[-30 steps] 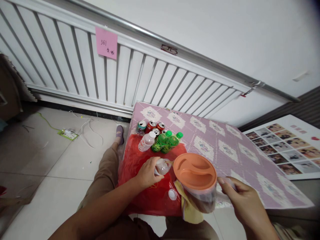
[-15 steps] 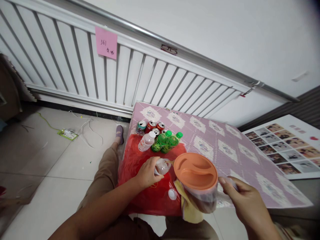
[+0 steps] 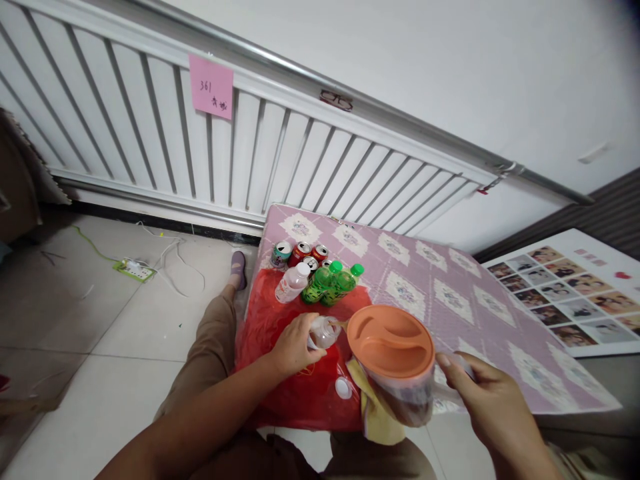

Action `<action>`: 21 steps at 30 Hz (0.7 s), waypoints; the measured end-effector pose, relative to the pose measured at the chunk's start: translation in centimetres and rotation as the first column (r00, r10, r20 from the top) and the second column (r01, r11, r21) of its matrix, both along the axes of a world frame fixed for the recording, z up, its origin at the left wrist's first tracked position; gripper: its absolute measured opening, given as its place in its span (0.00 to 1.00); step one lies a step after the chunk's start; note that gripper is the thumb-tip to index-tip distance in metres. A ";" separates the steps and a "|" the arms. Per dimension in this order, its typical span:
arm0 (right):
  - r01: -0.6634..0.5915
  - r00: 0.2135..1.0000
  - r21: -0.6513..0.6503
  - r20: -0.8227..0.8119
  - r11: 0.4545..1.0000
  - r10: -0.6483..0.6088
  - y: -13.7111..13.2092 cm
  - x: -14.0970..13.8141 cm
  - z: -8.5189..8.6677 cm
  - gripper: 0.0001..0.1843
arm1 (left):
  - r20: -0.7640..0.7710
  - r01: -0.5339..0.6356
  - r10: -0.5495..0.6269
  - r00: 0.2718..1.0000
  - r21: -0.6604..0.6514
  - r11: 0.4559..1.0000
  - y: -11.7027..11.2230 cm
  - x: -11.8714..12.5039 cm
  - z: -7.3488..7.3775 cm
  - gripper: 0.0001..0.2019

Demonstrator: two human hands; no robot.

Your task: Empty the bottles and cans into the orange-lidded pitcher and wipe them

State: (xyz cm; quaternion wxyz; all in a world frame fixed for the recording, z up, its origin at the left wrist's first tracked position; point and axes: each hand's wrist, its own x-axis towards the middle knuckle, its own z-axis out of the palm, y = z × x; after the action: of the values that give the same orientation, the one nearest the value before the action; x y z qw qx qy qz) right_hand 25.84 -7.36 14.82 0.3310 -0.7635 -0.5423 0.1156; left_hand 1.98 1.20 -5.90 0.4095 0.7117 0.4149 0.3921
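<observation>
My left hand [image 3: 295, 345] is wrapped round a small clear bottle [image 3: 324, 332] with its cap off, held over the red plastic sheet [image 3: 280, 313]. My right hand [image 3: 483, 395] grips the handle of a clear pitcher [image 3: 407, 397] with an orange lid [image 3: 391, 341]; the pitcher is tilted toward the bottle, and its spout touches the bottle's mouth. A white cap [image 3: 343, 387] lies on the red sheet just below the bottle. A yellow cloth [image 3: 373, 415] sits under the pitcher.
A low table with a purple patterned cover [image 3: 440, 293] holds several cans [image 3: 301, 252], a white bottle [image 3: 293, 282] and two green bottles [image 3: 335, 283]. A white radiator [image 3: 200, 153] with a pink note [image 3: 211, 87] stands behind. A power strip [image 3: 133, 269] lies on the tiled floor.
</observation>
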 end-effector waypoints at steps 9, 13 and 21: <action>-0.055 0.997 -0.072 0.057 0.996 0.059 0.2 1.9 -0.4 0.27 | -0.007 -0.003 0.003 1.000 0.011 1.000 0.0 -0.1 0.0 0.38; -0.064 0.996 -0.046 0.055 0.997 0.066 0.2 1.7 -0.3 0.27 | 0.000 -0.001 0.001 1.000 0.019 1.000 0.0 -0.1 0.1 0.38; -0.030 0.998 -0.066 0.045 0.997 0.033 0.0 1.1 -0.3 0.25 | -0.014 0.000 0.000 1.000 0.017 1.000 0.0 -0.1 0.1 0.38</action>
State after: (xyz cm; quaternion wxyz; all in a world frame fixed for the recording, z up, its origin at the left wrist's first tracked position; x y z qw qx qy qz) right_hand 26.90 -7.33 14.54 0.2916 -0.7678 -0.5576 0.1208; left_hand 1.89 1.18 -5.76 0.4004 0.7179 0.4145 0.3905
